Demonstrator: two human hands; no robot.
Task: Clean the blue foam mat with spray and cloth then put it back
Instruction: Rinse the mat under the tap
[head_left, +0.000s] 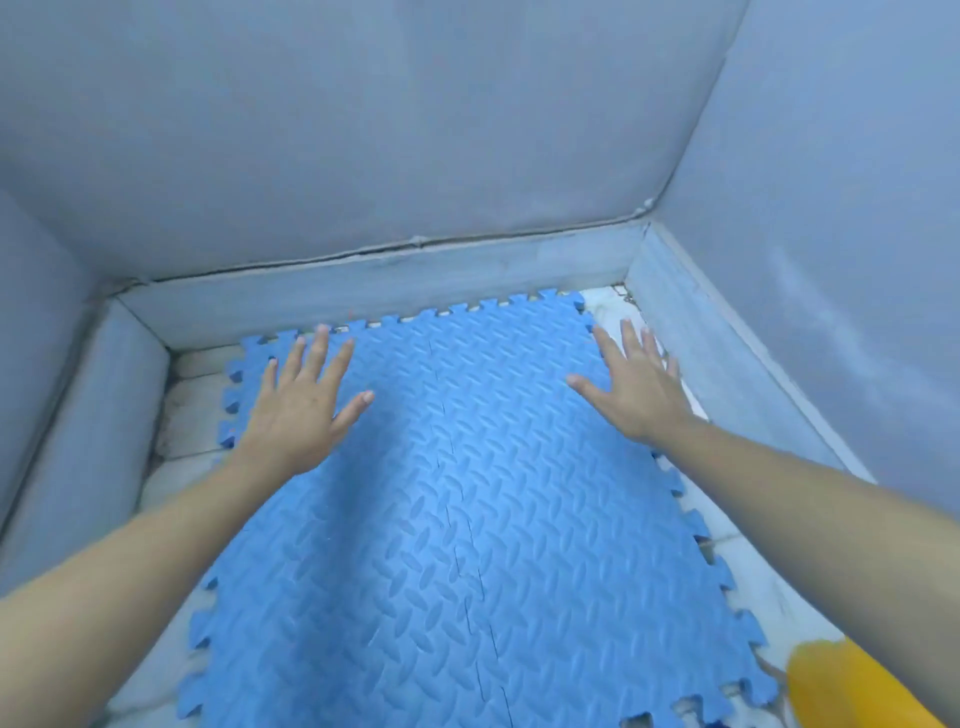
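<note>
Mat (467, 493) lies flat on the pale floor (192, 415) in a walled corner. Textured blue foam, toothed edges all round; a seam runs down its middle from far edge to near edge.

Left hand (298, 410): palm down on the far-left part of the mat, fingers spread wide, holding nothing. Fingertips reach almost to the far toothed edge.

Right hand (631, 387): palm down at the far-right edge, fingers spread wide, holding nothing. Outer fingers overhang the mat's teeth onto the floor strip; thumb and palm lie over foam.

Edges and clearance:
- Far edge: teeth sit just beside the skirting (415, 291), nearly touching along most of its run.
- Left edge: a strip of bare floor shows between the teeth and the left skirting, wider at the far end.
- Right edge: a narrow floor strip separates the teeth from the right skirting; it widens toward the viewer.
- Far-right corner: a small patch of floor is exposed.

The mat sits slightly skewed to the walls (415, 130). A yellow object (852, 686) shows at the near right, just beside the mat's near-right corner; blurred, cannot tell what it is.
</note>
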